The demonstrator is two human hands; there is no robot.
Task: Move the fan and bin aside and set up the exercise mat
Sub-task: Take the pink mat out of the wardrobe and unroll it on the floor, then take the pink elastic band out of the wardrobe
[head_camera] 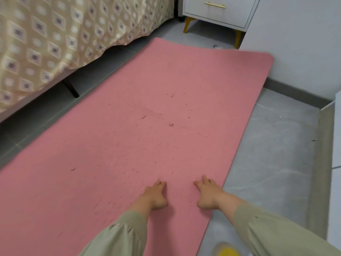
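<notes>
The pink mat [140,130] is lying unrolled on the grey floor [273,145], between the bed [46,43] on one side and the wall [304,43] on the other. Its long axis is running straight away from the person, toward the white nightstand [221,12] at the far end. Both hands are pressing down on the mat near its right-hand edge, side by side and a little apart. The left hand [154,196] is lying flat with fingers spread forward, holding nothing. The right hand [207,194] is doing the same, fingers loosely splayed and empty, and it is the one closer to the mat's long edge. The far right corner is sitting just beside the wall, so the mat is looking slightly skewed; any straightening would likely mean sliding it toward the bed. Neither fan nor bin is showing here. A yellow object [227,251], blurred, is sitting at the bottom edge.
</notes>
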